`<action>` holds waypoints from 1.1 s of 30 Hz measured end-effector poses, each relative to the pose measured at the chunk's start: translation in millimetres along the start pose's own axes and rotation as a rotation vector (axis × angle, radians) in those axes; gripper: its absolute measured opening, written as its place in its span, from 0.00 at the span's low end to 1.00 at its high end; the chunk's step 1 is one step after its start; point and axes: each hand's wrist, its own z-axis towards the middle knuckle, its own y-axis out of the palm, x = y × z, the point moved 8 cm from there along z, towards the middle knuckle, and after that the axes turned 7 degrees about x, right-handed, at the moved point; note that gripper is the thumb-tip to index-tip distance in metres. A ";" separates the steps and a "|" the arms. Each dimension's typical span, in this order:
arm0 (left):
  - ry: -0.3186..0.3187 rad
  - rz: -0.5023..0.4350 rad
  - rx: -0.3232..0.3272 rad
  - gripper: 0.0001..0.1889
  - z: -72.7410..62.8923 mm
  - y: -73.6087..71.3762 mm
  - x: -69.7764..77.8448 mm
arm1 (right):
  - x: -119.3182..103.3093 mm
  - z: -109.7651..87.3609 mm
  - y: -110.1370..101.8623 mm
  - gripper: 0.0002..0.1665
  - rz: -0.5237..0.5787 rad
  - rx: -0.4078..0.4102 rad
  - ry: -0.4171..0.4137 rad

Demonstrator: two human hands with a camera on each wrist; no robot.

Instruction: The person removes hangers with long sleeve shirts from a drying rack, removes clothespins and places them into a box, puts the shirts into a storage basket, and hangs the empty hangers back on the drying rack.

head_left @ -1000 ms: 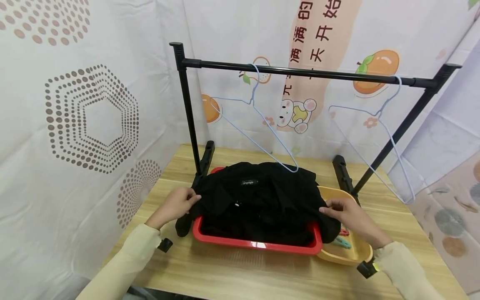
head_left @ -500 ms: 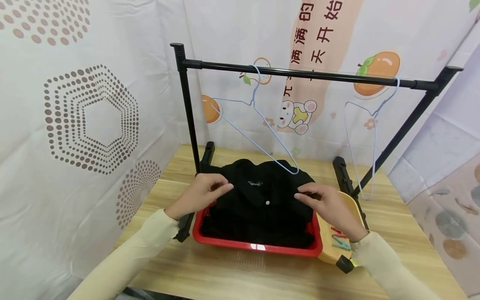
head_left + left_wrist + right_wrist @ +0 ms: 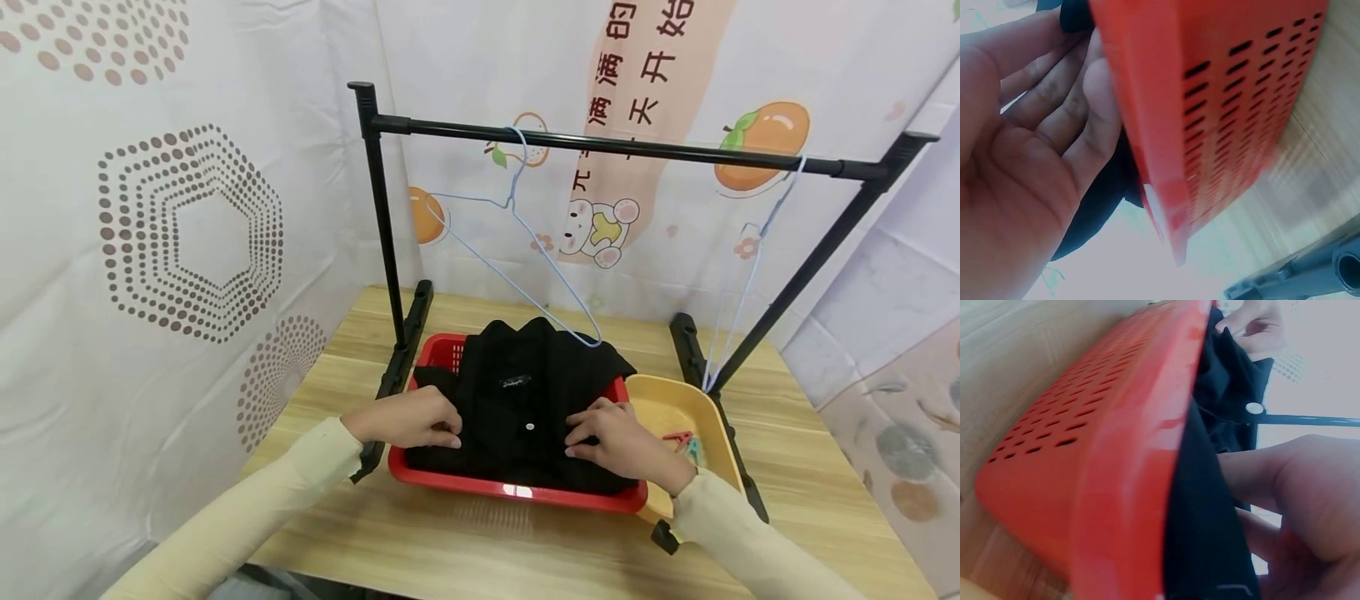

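A black shirt [image 3: 513, 350], with a label inside its collar and a white button [image 3: 530, 427], lies bunched in a red basket [image 3: 468, 482]. My left hand [image 3: 411, 417] pinches cloth at the shirt's left side, just above the basket; in the left wrist view a bit of black fabric [image 3: 1076, 15] shows between thumb and fingers. On the other side my right hand [image 3: 624, 442] holds the shirt near the basket's front right, its fingers bent into the fabric. The right fingertips are partly hidden by cloth in the right wrist view.
A black rack with a crossbar [image 3: 630, 147] stands over the table [image 3: 570, 550]. Two light blue wire hangers hang from it, one hanger [image 3: 558, 271] above the basket, the other hanger [image 3: 738, 308] at right. A yellow tray [image 3: 660, 396] holds red and teal clothespins [image 3: 692, 450].
Both hands have come inward from the shirt's outer edges and down towards the basket's front. The shirt is drawn narrower, uncovering the basket's left rim. The right hanger has swung round.
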 end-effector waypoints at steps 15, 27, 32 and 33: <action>-0.076 -0.084 -0.093 0.12 -5.0 18.4 -19.4 | 19.1 1.0 6.9 0.08 0.113 -0.036 0.032; -0.398 -0.462 0.288 0.06 -12.3 -57.3 -80.8 | 83.9 7.9 -47.4 0.16 0.176 0.243 0.318; -0.560 -0.434 0.219 0.23 4.5 -55.4 -104.5 | 118.9 16.3 -42.2 0.20 0.157 0.226 0.480; -0.586 -0.444 0.191 0.26 8.0 -52.8 -107.8 | 125.3 17.8 -39.4 0.24 0.167 0.197 0.517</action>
